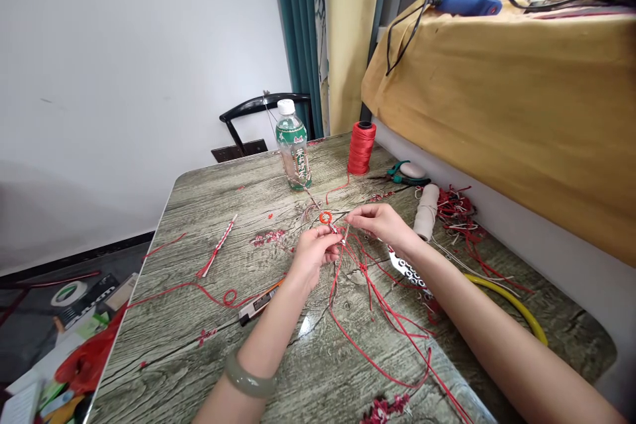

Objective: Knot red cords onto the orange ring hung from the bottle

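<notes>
My left hand (pixel 317 250) pinches a short red-and-white braided cord (pixel 334 230) between thumb and forefinger. Just beyond the fingertips, an orange-red ring (pixel 325 217) sits at the cord's far end, with a thin string (pixel 313 196) running from it toward the bottle. My right hand (pixel 376 220) is closed in a pinch close by, on what looks like a thin pale strand (pixel 346 233) leading down to the left fingertips. Long loose red cords (pixel 365 269) trail from the left hand across the table toward me.
A green-labelled drink bottle (pixel 294 149) and a red thread spool (pixel 362 149) stand behind. To the right are pliers (pixel 405 173), a white cord roll (pixel 426 212), tangled scraps (pixel 454 209) and a yellow hoop (pixel 521 311). At left lie a finished-looking braid (pixel 218 246) and a utility knife (pixel 261 301).
</notes>
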The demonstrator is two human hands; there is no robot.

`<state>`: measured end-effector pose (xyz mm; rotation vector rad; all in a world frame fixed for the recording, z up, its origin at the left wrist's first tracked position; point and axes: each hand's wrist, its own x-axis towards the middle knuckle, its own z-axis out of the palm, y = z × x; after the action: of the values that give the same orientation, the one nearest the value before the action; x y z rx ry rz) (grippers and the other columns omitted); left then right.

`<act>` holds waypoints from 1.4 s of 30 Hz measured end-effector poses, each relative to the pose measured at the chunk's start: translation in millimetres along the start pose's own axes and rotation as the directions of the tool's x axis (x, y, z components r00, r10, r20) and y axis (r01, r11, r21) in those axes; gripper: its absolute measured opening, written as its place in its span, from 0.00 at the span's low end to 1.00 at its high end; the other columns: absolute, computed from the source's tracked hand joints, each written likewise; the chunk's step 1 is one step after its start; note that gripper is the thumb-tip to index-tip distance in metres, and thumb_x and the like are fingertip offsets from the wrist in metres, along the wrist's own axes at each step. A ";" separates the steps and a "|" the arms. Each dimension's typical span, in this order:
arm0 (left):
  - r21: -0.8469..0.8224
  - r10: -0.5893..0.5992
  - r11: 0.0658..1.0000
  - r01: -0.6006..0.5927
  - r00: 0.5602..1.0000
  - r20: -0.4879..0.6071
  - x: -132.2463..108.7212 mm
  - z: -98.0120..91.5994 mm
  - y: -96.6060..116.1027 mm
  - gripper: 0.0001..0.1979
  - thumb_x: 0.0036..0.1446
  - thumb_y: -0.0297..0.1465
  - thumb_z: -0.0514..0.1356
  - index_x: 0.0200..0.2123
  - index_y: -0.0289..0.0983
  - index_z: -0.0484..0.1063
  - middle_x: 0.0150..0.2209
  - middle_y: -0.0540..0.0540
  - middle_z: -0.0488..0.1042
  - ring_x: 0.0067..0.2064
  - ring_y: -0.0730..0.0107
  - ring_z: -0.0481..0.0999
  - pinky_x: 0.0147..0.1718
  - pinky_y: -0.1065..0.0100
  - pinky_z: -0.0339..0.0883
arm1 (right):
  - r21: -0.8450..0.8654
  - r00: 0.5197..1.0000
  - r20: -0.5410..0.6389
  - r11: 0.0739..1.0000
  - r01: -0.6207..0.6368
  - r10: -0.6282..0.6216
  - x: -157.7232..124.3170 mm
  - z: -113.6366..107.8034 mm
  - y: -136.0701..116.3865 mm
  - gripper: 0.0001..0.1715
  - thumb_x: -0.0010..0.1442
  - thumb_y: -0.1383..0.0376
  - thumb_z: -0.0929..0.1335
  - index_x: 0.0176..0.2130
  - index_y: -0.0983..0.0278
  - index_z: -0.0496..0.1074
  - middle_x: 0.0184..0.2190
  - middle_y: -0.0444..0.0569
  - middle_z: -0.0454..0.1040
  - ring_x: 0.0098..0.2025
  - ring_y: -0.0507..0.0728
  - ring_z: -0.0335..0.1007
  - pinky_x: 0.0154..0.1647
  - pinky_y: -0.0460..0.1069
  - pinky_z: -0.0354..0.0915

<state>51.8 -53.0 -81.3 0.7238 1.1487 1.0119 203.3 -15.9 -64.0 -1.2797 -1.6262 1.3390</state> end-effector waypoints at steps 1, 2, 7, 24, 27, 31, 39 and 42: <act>0.001 0.002 1.000 -0.002 1.000 -0.002 0.0 0.1 0.2 0.08 0.37 0.27 0.63 0.22 0.33 0.65 0.17 0.55 0.63 0.17 0.83 0.62 0.17 0.78 0.59 | 0.012 1.000 0.005 1.000 -0.004 0.004 -0.2 -0.2 -0.3 0.14 0.46 0.59 0.67 0.28 0.68 0.72 0.18 0.42 0.66 0.17 0.45 0.48 0.16 0.43 0.44; 0.004 0.003 1.000 -0.003 1.000 -0.002 0.1 0.2 0.4 0.08 0.37 0.27 0.63 0.22 0.33 0.65 0.17 0.55 0.63 0.17 0.83 0.62 0.17 0.78 0.59 | 0.024 1.000 0.016 1.000 -0.014 0.014 -0.3 -0.2 -0.6 0.14 0.46 0.59 0.67 0.27 0.69 0.71 0.18 0.43 0.67 0.17 0.45 0.48 0.16 0.43 0.44; 0.009 0.015 1.000 -0.015 1.000 0.009 0.0 0.5 0.8 0.07 0.38 0.27 0.62 0.22 0.33 0.65 0.17 0.55 0.63 0.18 0.83 0.62 0.18 0.78 0.60 | 0.171 0.996 0.067 0.983 -0.065 0.054 -3.0 -4.0 -3.8 0.12 0.46 0.60 0.68 0.28 0.68 0.70 0.22 0.46 0.71 0.17 0.44 0.49 0.16 0.42 0.44; 0.031 0.009 0.999 -0.008 1.000 -0.017 -0.9 2.2 3.3 0.05 0.37 0.26 0.61 0.21 0.34 0.68 0.16 0.54 0.63 0.17 0.82 0.62 0.17 0.77 0.59 | 0.263 0.991 0.122 0.961 -0.086 0.056 -9.9 -9.7 -12.7 0.11 0.41 0.62 0.71 0.25 0.66 0.70 0.21 0.41 0.67 0.18 0.44 0.51 0.17 0.42 0.47; 0.024 0.017 1.000 -0.017 1.000 -0.009 -1.0 2.2 3.2 0.04 0.37 0.26 0.61 0.20 0.34 0.67 0.16 0.55 0.62 0.17 0.82 0.62 0.17 0.77 0.60 | 0.265 0.995 0.089 0.962 -0.063 0.040 -8.1 -4.8 -11.2 0.12 0.42 0.61 0.71 0.27 0.66 0.70 0.22 0.41 0.67 0.19 0.45 0.54 0.18 0.43 0.49; 0.026 0.016 1.000 -0.016 1.000 -0.009 -1.3 2.4 3.4 0.04 0.38 0.25 0.60 0.21 0.34 0.66 0.16 0.54 0.62 0.17 0.82 0.62 0.18 0.77 0.59 | 0.149 0.993 0.118 0.989 0.008 -0.026 -6.8 1.3 -8.1 0.13 0.43 0.61 0.70 0.30 0.67 0.69 0.23 0.43 0.68 0.21 0.46 0.58 0.21 0.43 0.54; 0.023 0.018 1.000 -0.018 1.000 -0.019 -1.3 2.6 2.5 0.04 0.39 0.24 0.60 0.22 0.34 0.66 0.16 0.54 0.63 0.17 0.82 0.63 0.17 0.77 0.59 | 0.010 0.975 0.173 0.990 -0.140 0.136 -1.8 4.6 -0.3 0.26 0.40 0.61 0.71 0.40 0.69 0.68 0.19 0.41 0.68 0.17 0.46 0.54 0.17 0.43 0.49; 0.022 0.022 1.000 -0.022 1.000 -0.005 -1.3 2.1 2.2 0.04 0.40 0.25 0.60 0.24 0.34 0.68 0.18 0.54 0.64 0.17 0.82 0.62 0.17 0.78 0.59 | -0.065 0.975 0.131 0.983 -0.170 0.177 1.1 5.8 -0.2 0.16 0.40 0.61 0.70 0.31 0.68 0.72 0.17 0.40 0.66 0.16 0.45 0.49 0.16 0.43 0.45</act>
<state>53.1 -53.2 -78.3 0.7534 1.1600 1.0213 197.6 -16.7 -65.4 -1.4167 -1.6835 1.5273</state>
